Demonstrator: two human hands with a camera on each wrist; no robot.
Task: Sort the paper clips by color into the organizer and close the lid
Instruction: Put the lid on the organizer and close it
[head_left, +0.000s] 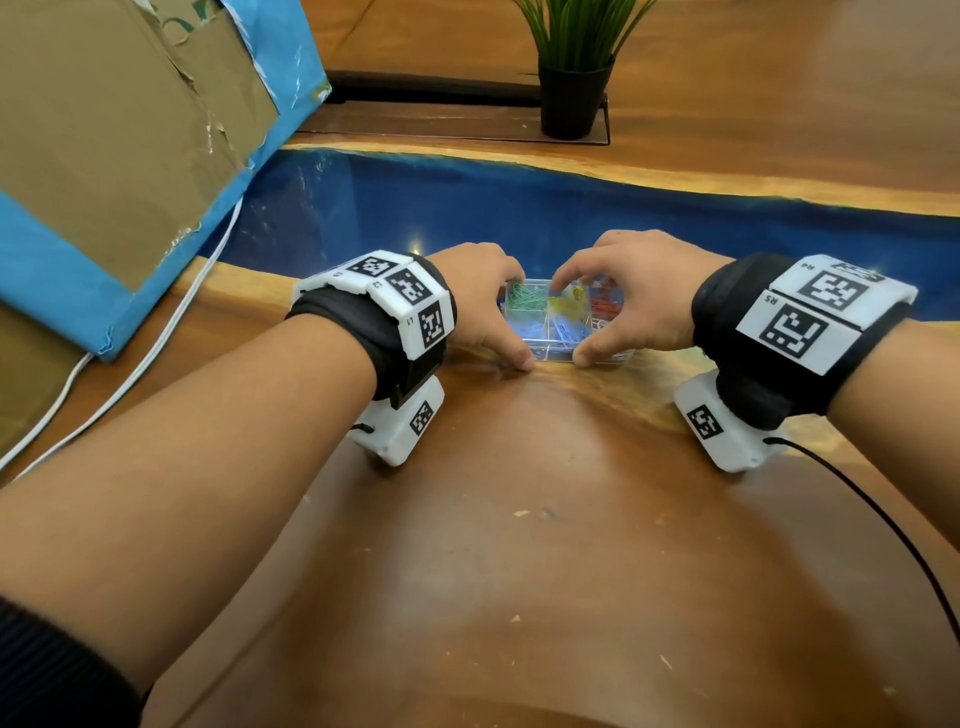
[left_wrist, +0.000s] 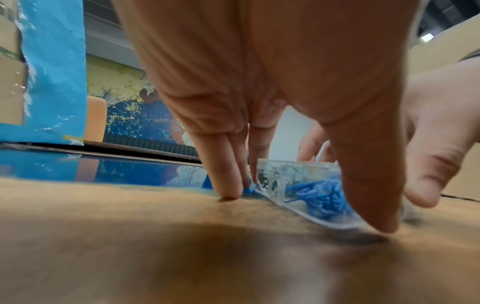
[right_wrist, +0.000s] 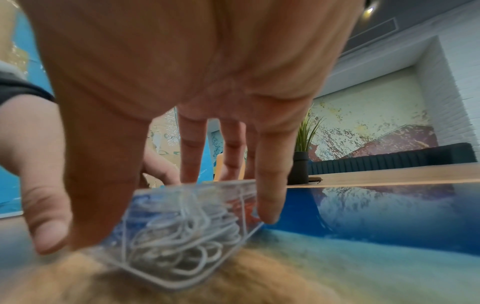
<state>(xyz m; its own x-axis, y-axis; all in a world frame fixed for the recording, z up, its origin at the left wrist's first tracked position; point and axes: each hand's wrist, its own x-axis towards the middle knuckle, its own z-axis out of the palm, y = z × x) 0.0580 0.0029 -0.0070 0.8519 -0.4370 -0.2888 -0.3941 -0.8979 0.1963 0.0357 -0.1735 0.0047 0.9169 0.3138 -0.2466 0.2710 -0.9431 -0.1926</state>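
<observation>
Left hand (head_left: 480, 301): curved over the left end of the organizer, thumb tip down at its near left corner, fingers reaching over the far side; it grips the box.
Right hand (head_left: 636, 296): mirrors it on the right end, thumb at the near edge, fingers arched over the top and far side; it also holds the box.
Organizer (head_left: 563, 317): a clear plastic box sitting on the bench where the wood meets the blue resin strip, well in from the near edge.
Lid: looks to lie flat on top, though the clear plastic and the fingers make the seam hard to read.
Paper clips: green (head_left: 524, 301) far left, yellow (head_left: 566, 304) far middle, red (head_left: 605, 306) far right, blue (left_wrist: 319, 195) near left and middle, white (right_wrist: 182, 238) near right, half hidden by the right thumb.
Fingertips: those on the far side are hidden behind the box in the head view.
Bench (head_left: 545, 545): brown wood, small pale flecks on it.
Potted plant (head_left: 574, 67): toward the far edge, leaves cut off by the frame.
Cardboard box (head_left: 119, 130): at the left, wrapped in blue, partly out of frame.
</observation>
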